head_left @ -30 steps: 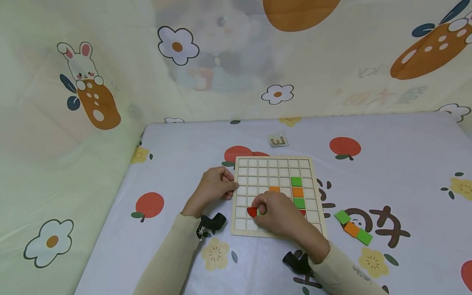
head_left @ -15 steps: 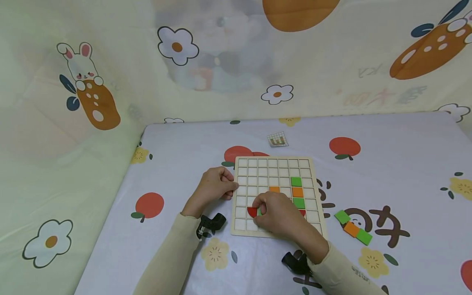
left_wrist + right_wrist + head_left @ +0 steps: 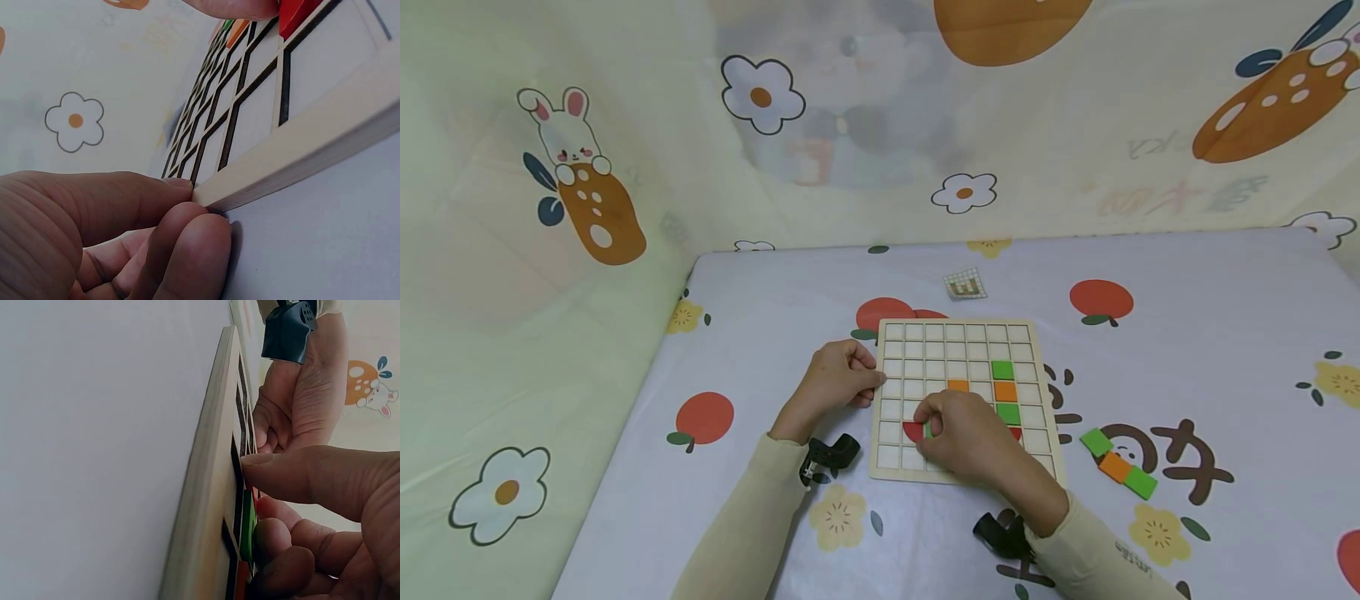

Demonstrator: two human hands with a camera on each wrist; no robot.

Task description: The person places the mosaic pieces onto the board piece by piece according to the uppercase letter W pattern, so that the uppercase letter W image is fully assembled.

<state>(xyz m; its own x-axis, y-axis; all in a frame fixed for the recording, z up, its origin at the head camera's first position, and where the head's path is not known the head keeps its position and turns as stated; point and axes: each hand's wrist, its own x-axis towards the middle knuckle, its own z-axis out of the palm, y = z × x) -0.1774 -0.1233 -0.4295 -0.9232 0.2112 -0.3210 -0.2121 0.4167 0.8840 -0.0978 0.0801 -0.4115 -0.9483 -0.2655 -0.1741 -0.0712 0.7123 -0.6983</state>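
Observation:
A square wooden grid board [image 3: 876, 417] lies on the table with coloured tiles in its cells. My left hand [image 3: 837, 379] pinches its left edge, the thumb [image 3: 144, 197] at the upper side and fingertips beside the rim. My right hand [image 3: 966, 433] is over the lower rows, thumb and index finger curled about a red tile [image 3: 912, 431] with a slanted edge. Beside it, a green tile [image 3: 247, 531] sits under my other fingers. Orange tiles [image 3: 1005, 391] and green tiles [image 3: 1003, 370] fill cells on the right. My right hand hides part of the lower rows.
Right of the board lie loose green tiles [image 3: 1097, 442] and an orange tile [image 3: 1115, 467] on the patterned tablecloth [image 3: 1240, 358]. A small card with a grid pattern [image 3: 965, 283] lies beyond the board. A printed curtain [image 3: 865, 200] hangs behind the table.
The fingers of my right hand have shifted very slightly at the red tile, baring a sliver of green between them. My left hand and the board stay in place.

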